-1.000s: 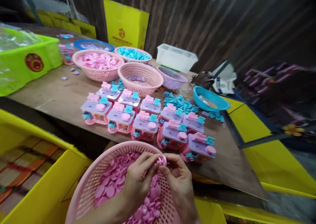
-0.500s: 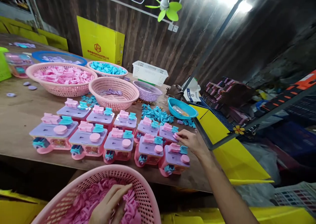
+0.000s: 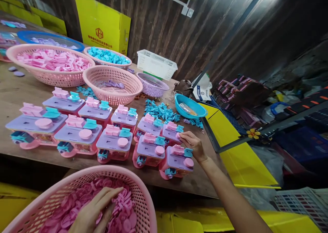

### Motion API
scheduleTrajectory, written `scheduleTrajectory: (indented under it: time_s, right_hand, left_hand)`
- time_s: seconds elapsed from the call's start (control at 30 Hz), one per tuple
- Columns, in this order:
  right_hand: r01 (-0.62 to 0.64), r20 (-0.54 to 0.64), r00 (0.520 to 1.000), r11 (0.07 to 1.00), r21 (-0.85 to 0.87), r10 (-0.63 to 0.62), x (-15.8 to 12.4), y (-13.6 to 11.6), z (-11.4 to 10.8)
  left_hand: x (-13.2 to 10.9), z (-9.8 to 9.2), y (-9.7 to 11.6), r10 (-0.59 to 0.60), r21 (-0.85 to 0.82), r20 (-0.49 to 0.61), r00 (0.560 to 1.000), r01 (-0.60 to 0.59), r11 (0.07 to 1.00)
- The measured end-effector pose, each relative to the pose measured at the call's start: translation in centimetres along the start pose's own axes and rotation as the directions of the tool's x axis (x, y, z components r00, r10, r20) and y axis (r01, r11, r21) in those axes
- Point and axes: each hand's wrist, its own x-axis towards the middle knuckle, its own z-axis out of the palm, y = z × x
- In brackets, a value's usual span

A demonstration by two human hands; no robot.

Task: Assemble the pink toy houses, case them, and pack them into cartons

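My right hand (image 3: 193, 144) pinches a small pink round disc (image 3: 177, 136) against the lilac top of a toy (image 3: 167, 133) in the back row, at the right end. My left hand (image 3: 96, 205) reaches into a pink basket (image 3: 143, 195) on the near side, its fingers apart and bent over loose pink discs (image 3: 69, 205); its fingertips are partly hidden. Two rows of pink toys with lilac tops stand on the table. Front-row toys, such as the rightmost toy (image 3: 176, 159), carry a pink disc beside pink and blue clips; the other back-row tops show only clips.
Beyond the toys stand a basket of pink clips (image 3: 41, 74), a basket of blue parts (image 3: 88, 51), a pink basket (image 3: 110, 98) with a few lilac pieces, and a blue bowl (image 3: 202, 113). Loose blue clips (image 3: 161, 111) lie heaped nearby. A metal bar (image 3: 230, 145) borders the right.
The view has tilted down and shifted somewhat, so the toys look nearer. My right hand stays at the same back-row toy with the disc. My left hand remains in the basket.
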Motion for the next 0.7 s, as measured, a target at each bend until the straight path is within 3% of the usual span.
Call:
scheduleTrajectory:
  time_s: [0.13, 0.27, 0.3, 0.33, 0.4, 0.43, 0.47, 0.5, 0.53, 0.6, 0.67, 0.7]
  right_hand:
    - [-0.013, 0.119, 0.993, 0.999, -0.043, 0.018, 0.5, 0.5, -1.6]
    - [-0.093, 0.267, 0.956, 0.99, -0.105, 0.119, 1.8, -2.1, -4.3]
    - [-0.071, 0.199, 0.975, 0.989, -0.126, 0.096, 2.0, -3.4, -4.7]
    - [-0.058, 0.056, 0.996, 0.986, -0.154, 0.067, 2.0, -5.1, -4.8]
    - [-0.078, -0.178, 0.983, 0.972, -0.222, 0.038, 1.0, -9.1, -4.0]
    - [-0.034, -0.166, 0.986, 0.977, -0.212, -0.002, 0.0, -11.3, -3.0]
    - [0.051, -0.063, 0.996, 0.988, -0.147, -0.061, -1.4, -13.4, -1.5]
    - [0.114, 0.142, 0.984, 0.993, -0.042, -0.107, -2.9, -15.4, 0.3]
    - [0.15, 0.322, 0.933, 0.987, 0.051, -0.159, -4.5, -17.1, 2.3]
    - [0.125, 0.672, 0.732, 0.992, 0.022, -0.107, -7.6, -19.5, 6.6]
    - [0.098, 0.812, 0.581, 0.986, -0.137, 0.055, -9.8, -20.7, 10.1]
    - [0.091, 0.828, 0.542, 0.969, -0.229, 0.145, -10.6, -21.0, 11.4]
  left_hand:
    - [0.8, -0.5, 1.2, -0.102, -0.022, -0.004, 0.995, 0.102, 0.995]
    - [0.9, -1.9, 1.2, -0.223, 0.028, 0.102, 0.97, 0.221, 0.975]
    - [0.6, -2.2, 0.9, -0.255, 0.059, 0.154, 0.954, 0.249, 0.967]
    - [0.1, -2.5, 0.5, -0.29, 0.1, 0.214, 0.933, 0.275, 0.956]
    - [-0.9, -3.1, -0.2, -0.355, 0.202, 0.332, 0.874, 0.302, 0.932]
    - [-1.4, -3.2, -0.4, -0.384, 0.252, 0.388, 0.838, 0.304, 0.919]
    - [-1.9, -3.3, -0.5, -0.402, 0.289, 0.438, 0.804, 0.298, 0.91]
    - [-2.3, -3.3, -0.5, -0.406, 0.309, 0.48, 0.778, 0.284, 0.908]
    - [-2.5, -3.1, -0.3, -0.399, 0.313, 0.51, 0.762, 0.268, 0.911]
    - [-2.7, -2.6, 0.1, -0.372, 0.302, 0.545, 0.752, 0.238, 0.923]
    - [-2.4, -1.6, 0.6, -0.356, 0.303, 0.559, 0.749, 0.215, 0.928]
    - [-2.2, -0.9, 0.8, -0.357, 0.318, 0.568, 0.742, 0.202, 0.926]
